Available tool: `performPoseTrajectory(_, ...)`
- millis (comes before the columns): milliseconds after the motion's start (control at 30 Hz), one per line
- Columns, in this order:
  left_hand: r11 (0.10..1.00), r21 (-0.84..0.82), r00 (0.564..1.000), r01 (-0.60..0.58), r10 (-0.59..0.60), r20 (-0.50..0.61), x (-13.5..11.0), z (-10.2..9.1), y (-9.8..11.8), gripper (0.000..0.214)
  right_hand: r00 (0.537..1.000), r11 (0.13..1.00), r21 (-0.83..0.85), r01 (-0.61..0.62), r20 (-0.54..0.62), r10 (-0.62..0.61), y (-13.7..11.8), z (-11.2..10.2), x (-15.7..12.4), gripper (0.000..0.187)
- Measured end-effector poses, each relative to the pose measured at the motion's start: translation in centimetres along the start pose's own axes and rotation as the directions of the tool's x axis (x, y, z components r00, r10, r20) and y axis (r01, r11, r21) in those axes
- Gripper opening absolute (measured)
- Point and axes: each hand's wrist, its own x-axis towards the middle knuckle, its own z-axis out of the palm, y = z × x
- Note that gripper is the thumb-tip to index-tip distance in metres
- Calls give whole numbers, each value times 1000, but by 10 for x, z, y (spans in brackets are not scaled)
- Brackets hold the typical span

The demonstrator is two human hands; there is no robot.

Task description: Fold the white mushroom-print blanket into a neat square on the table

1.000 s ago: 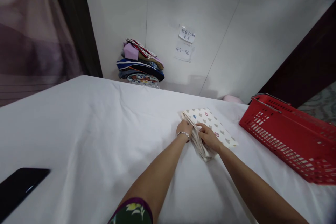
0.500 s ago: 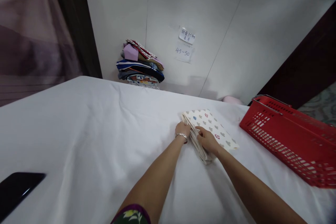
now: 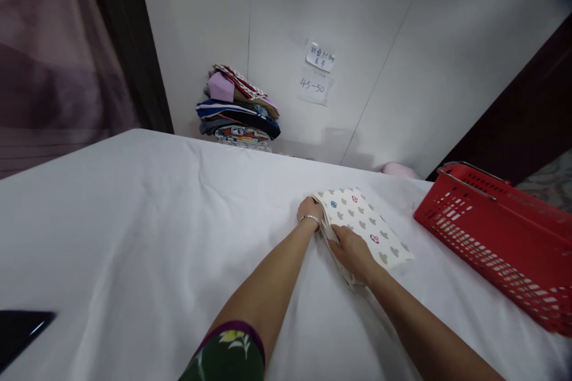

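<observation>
A folded cream cloth [image 3: 364, 220] with grey, blue and red printed motifs lies on the white-covered table [image 3: 147, 238]. Its layered near-left edge faces me. My left hand [image 3: 310, 209], with a silver bracelet at the wrist, is closed on the cloth's far-left corner; its fingertips are partly hidden. Along the same edge, closer to me, my right hand [image 3: 351, 249] grips the layers, thumb and fingers around them. The cloth's lower corner is partly covered by my right hand and wrist.
A red plastic basket [image 3: 500, 238] with metal handles stands on the right. Behind the far edge, a stack of folded fabrics [image 3: 239, 110] rests against the wall, near paper notes [image 3: 314, 84]. A black flat object [image 3: 22, 333] lies at the lower left.
My right hand has shifted from pinching the top near the edge to grasping the layers. The edge layers look more pressed together. The view has shifted slightly.
</observation>
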Motion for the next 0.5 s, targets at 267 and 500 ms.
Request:
performPoseTrajectory(267,999,-34,996,26,-29,-87,14,-3,-8,19,1000,1000,-10,20,5,-20,9,6,-1,25)
performPoseTrajectory(500,987,-153,999,44,-43,10,42,3,-18,25,999,998,-62,23,45,-20,8,7,-2,39)
